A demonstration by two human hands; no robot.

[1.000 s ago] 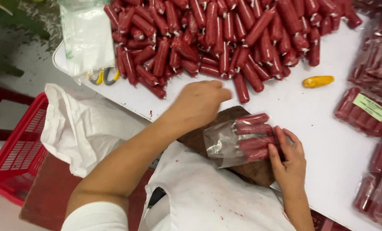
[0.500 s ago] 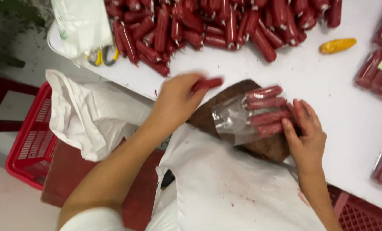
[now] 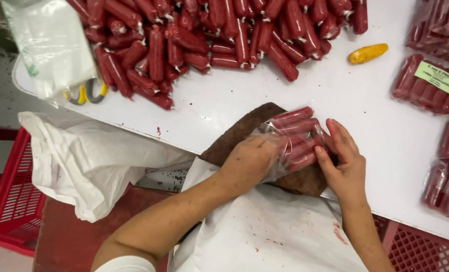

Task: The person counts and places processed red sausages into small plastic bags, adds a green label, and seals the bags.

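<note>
Your left hand (image 3: pixel 248 162), which half a second ago hung over the board with a loose red sausage in its fingers, is now down at the mouth of the clear plastic bag (image 3: pixel 291 143), and that sausage no longer shows apart from the rest. The hand is curled over the bag's near end, fingers closed on the film; how much it grips inside the bag you cannot tell from this angle. Your right hand (image 3: pixel 343 162) stands at the bag's far end, fingers nearly straight and together, pressing flat against the ends of the red sausages (image 3: pixel 296 132) stacked inside. The bag lies on a dark brown board (image 3: pixel 244 132) at the near edge of the white table (image 3: pixel 305 90). A large heap of loose sausages (image 3: pixel 219 35) spreads across the table's far side, a yellow piece (image 3: pixel 368 53) beside it. Sealed packs (image 3: pixel 428 83) lie to your right, a red crate (image 3: pixel 13 201) stands below the table on your left.
</note>
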